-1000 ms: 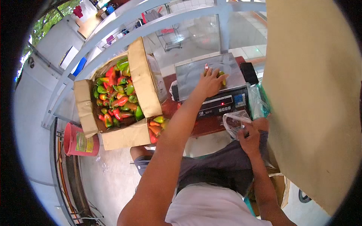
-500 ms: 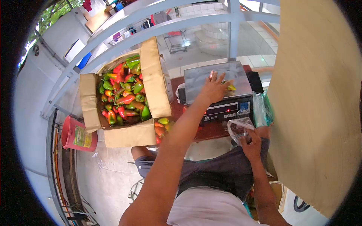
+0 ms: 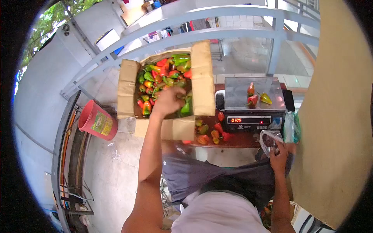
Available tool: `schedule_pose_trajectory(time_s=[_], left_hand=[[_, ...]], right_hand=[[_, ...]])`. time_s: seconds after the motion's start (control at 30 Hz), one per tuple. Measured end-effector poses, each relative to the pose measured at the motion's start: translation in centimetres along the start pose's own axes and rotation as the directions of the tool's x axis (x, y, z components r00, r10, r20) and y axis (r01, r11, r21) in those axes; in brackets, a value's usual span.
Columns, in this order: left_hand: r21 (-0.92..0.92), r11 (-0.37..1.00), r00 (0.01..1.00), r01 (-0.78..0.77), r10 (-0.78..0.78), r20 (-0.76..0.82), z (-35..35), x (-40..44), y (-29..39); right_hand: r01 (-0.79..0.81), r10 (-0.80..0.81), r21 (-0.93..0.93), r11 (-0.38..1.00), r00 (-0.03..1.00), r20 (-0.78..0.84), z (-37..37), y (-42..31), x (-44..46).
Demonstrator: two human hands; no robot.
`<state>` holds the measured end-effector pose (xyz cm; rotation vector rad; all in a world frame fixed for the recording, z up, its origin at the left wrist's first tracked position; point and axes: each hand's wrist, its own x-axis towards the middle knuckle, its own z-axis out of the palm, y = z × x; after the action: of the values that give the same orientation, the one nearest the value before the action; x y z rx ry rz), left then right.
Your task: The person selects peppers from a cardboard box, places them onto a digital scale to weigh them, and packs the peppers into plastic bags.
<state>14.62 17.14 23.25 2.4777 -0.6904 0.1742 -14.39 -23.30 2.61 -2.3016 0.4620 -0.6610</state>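
My left hand (image 3: 168, 101) is over the peppers (image 3: 159, 72) inside an open cardboard box (image 3: 203, 77), its fingers curled down among them and blurred, so what they grip cannot be made out. The peppers are red, orange and green. Low on the right, my right hand (image 3: 279, 156) holds a clear plastic bag (image 3: 269, 140) with its mouth spread. Between the hands stands a digital scale (image 3: 254, 123) whose red display reads 0.105. Its metal plate (image 3: 237, 95) carries a yellow-green pepper (image 3: 265, 98) and two reddish ones (image 3: 252, 101).
Several loose peppers (image 3: 215, 136) lie on the dark red table (image 3: 243, 141) before the scale. More plastic bags (image 3: 290, 126) hang at its right end. A pink bucket (image 3: 99, 120) is on the floor at left. Grey railings (image 3: 248, 37) run behind; a tan panel (image 3: 330, 116) rises at right.
My left hand has left the scale plate for the box on the left; peppers now show on the plate. My right hand still holds the bag. The view has shifted.
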Motion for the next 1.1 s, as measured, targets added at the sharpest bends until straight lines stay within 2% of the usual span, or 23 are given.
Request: schedule_pose_trajectory(time_s=[0.03,0.1,0.17,0.23,0.27,0.3,0.37,0.43,0.5,0.57,0.63,0.7,0.73,0.8,0.83,0.9,0.93,1.03,1.07,1.1], left_hand=[[0.046,0.998,0.979,0.052,-0.06,0.197,0.7,-0.6,-1.7],[0.046,0.982,0.976,-0.182,0.175,0.13,3.2,-1.4,-2.9],[0.2,0.979,0.977,0.029,-0.071,0.202,4.3,-1.4,-3.8],[0.093,0.995,0.998,-0.043,0.039,0.045,2.4,-1.8,-2.7],[0.057,0.997,0.993,-0.043,0.049,-0.107,1.1,-2.0,0.1],[0.023,0.999,0.966,-0.041,0.045,-0.253,-1.0,-2.6,3.2],[-0.282,0.959,0.909,-0.025,-0.096,-0.406,-3.1,-3.5,10.6],[-0.161,0.914,0.838,-0.372,0.256,-0.481,-1.7,-3.4,13.9],[-0.201,0.887,0.882,-0.416,0.34,-0.326,2.0,-3.7,18.2],[-0.208,0.864,0.881,-0.458,0.411,-0.234,9.4,-1.9,18.0],[-0.191,0.916,0.923,-0.353,0.308,-0.229,16.4,0.7,16.4],[-0.012,0.956,0.898,-0.293,0.271,-0.347,23.3,4.5,11.9],[-0.066,0.967,0.898,-0.246,0.201,-0.391,25.0,5.7,10.7],[-0.185,0.973,0.89,-0.14,0.041,-0.455,26.7,6.9,9.7],[-0.171,0.982,0.903,-0.083,0.001,-0.43,27.1,7.1,9.7],[-0.135,0.99,0.923,0.041,-0.089,-0.375,28.1,7.1,9.1],[-0.137,0.991,0.92,-0.002,-0.051,-0.388,28.4,7.2,8.7],[-0.098,0.985,0.926,-0.14,0.095,-0.364,27.6,6.6,8.3],[-0.067,0.99,0.924,-0.122,0.089,-0.371,26.6,5.6,8.9],[-0.107,0.979,0.926,-0.173,0.125,-0.355,25.4,4.4,9.5]], right_hand=[[0.031,-0.032,-0.055,0.998,0.999,-0.007,0.2,0.2,-0.1],[0.028,-0.028,-0.039,0.999,1.0,-0.004,0.6,0.3,-0.1],[0.012,-0.012,0.001,1.0,1.0,0.023,0.2,0.7,0.0],[-0.027,0.023,0.07,0.997,0.998,0.063,-0.7,-0.2,-0.1],[-0.085,0.081,0.054,0.995,0.994,0.074,-0.6,0.4,-0.4],[-0.068,0.065,0.058,0.996,0.997,0.052,-0.8,-0.1,-0.6],[-0.019,0.017,0.079,0.997,1.0,0.016,-1.0,-1.5,0.1],[0.049,-0.047,0.041,0.998,0.998,-0.032,-0.1,-0.6,0.1],[0.083,-0.08,0.05,0.995,0.995,-0.056,0.0,-0.3,0.3],[0.042,-0.042,0.091,0.995,0.999,0.001,-1.0,-1.0,0.3],[-0.059,0.049,0.157,0.986,0.997,0.067,-1.5,-1.6,0.2],[-0.214,0.181,0.242,0.946,0.972,0.151,-1.8,-1.6,0.2],[-0.136,0.121,0.164,0.977,0.987,0.102,-1.4,-0.9,0.2],[-0.087,0.077,0.174,0.981,0.995,0.059,-1.2,-0.6,0.5],[-0.065,0.057,0.178,0.982,0.997,0.045,-1.0,-0.7,0.5],[-0.118,0.109,0.172,0.978,0.992,0.061,-0.8,-1.4,0.6],[-0.143,0.133,0.165,0.976,0.989,0.07,-0.8,-1.6,0.8],[-0.03,0.019,0.176,0.984,0.998,0.063,-0.4,-0.8,0.9],[-0.026,0.013,0.177,0.984,0.997,0.075,-0.4,-0.9,0.9],[-0.023,0.007,0.177,0.984,0.996,0.088,-0.6,-1.2,0.9]])
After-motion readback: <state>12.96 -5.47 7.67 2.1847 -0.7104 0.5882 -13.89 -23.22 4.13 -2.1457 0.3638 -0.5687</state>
